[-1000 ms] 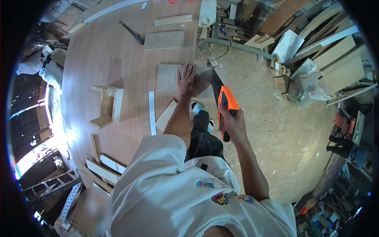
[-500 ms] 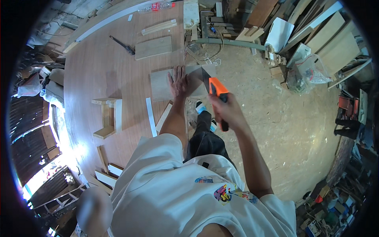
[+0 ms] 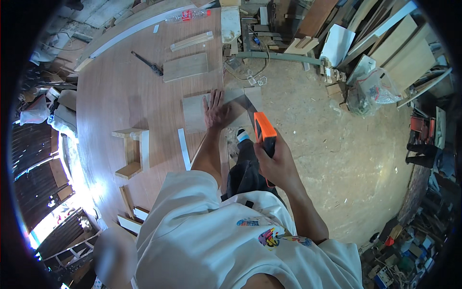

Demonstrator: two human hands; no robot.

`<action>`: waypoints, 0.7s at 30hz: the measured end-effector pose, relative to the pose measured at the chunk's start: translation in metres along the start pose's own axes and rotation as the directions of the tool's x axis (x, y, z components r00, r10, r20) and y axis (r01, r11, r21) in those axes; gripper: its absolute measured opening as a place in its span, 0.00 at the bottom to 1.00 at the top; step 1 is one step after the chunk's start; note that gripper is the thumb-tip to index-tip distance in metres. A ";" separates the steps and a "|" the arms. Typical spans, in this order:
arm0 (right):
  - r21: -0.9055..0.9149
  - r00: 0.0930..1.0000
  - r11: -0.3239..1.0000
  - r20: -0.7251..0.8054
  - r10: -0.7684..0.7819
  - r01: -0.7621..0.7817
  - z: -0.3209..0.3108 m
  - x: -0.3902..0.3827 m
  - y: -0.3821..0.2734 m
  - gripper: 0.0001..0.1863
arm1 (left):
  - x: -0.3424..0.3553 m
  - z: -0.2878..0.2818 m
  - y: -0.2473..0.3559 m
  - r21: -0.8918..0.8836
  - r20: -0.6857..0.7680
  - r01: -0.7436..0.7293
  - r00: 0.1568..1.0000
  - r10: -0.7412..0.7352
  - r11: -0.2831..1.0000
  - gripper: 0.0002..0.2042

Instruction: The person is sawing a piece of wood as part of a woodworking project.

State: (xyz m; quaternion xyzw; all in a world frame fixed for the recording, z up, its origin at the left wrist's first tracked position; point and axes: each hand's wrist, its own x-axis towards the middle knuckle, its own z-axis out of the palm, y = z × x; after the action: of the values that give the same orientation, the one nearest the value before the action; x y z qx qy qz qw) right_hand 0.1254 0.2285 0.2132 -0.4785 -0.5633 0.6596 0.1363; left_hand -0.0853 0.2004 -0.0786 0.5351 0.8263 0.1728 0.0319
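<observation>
Head view, clock face about its centre: at eleven o'clock the left hand (image 3: 217, 114) presses palm-down, fingers straight and slightly parted, on a flat, pale grey-brown board (image 3: 193, 111), gripping nothing. This rectangular board lies on the smooth, wood-grained table (image 3: 108, 103), its end jutting past the edge toward one o'clock. There the handsaw (image 3: 265, 126), dark metal blade and hard orange-and-black handle, meets the board; how deep cannot be told. The right hand (image 3: 280, 166) has its fingers curled closed around that handle. At nine o'clock stands an angular, open-sided wooden frame (image 3: 129, 168). Toward eleven-thirty lies a clear plastic bottle (image 3: 188, 16), red-labelled, and at two o'clock a crinkled transparent bag (image 3: 379, 89); the contents of both are unclear.
</observation>
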 end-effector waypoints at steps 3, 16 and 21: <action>0.032 1.000 0.999 0.005 -0.016 0.016 0.001 0.006 0.015 0.06 | -0.003 -0.009 0.000 0.005 0.007 0.000 1.000 0.000 1.000 0.33; 0.034 0.995 0.995 0.026 0.096 -0.097 0.008 0.013 0.034 0.04 | -0.015 0.019 -0.026 0.111 0.112 -0.013 0.994 0.000 0.994 0.33; -0.011 0.998 1.000 -0.067 0.021 -0.022 0.013 0.037 0.060 0.04 | 0.003 -0.004 0.009 -0.031 0.073 -0.018 0.997 0.020 0.999 0.34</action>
State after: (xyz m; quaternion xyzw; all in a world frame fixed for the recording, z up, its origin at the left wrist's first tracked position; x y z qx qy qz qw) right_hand 0.1183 0.2279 0.1418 -0.5070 -0.5572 0.6414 0.1452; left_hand -0.0798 0.2054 -0.0712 0.5483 0.8169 0.1657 0.0686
